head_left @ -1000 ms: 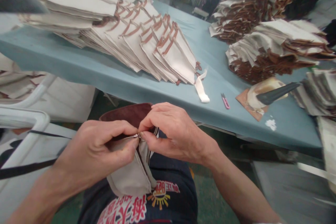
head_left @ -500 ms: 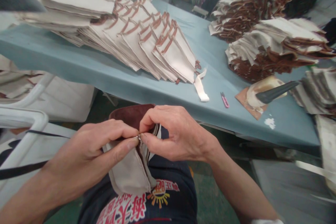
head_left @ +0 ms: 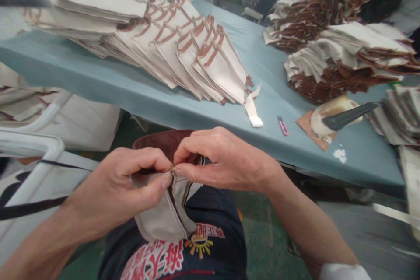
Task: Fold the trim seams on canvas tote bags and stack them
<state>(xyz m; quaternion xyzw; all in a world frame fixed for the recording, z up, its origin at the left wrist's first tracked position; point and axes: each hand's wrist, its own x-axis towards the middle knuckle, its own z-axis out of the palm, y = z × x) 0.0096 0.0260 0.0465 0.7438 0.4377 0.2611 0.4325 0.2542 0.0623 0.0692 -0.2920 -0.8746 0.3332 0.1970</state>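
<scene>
Over my lap, both hands pinch the edge of a cream and brown fabric piece. My left hand is closed on it, thumb and forefinger at the seam. Right against those fingertips, my right hand also pinches the seam, its fingers curled. A dark brown flap of the piece rises behind the hands, and cream panels hang below, over a dark printed apron. The fingertips hide the exact spot being pinched.
A blue-covered table crosses ahead, bearing stacked cream fabric pieces and brown-edged piles. Near its front edge lie pink thread snips, a white strip and a glue pot with a dark-handled brush. A white plastic crate stands left.
Both hands keep pinching the seam. My right hand has tilted flatter and risen slightly; the left fingers have bent more. The view has shifted a little.
</scene>
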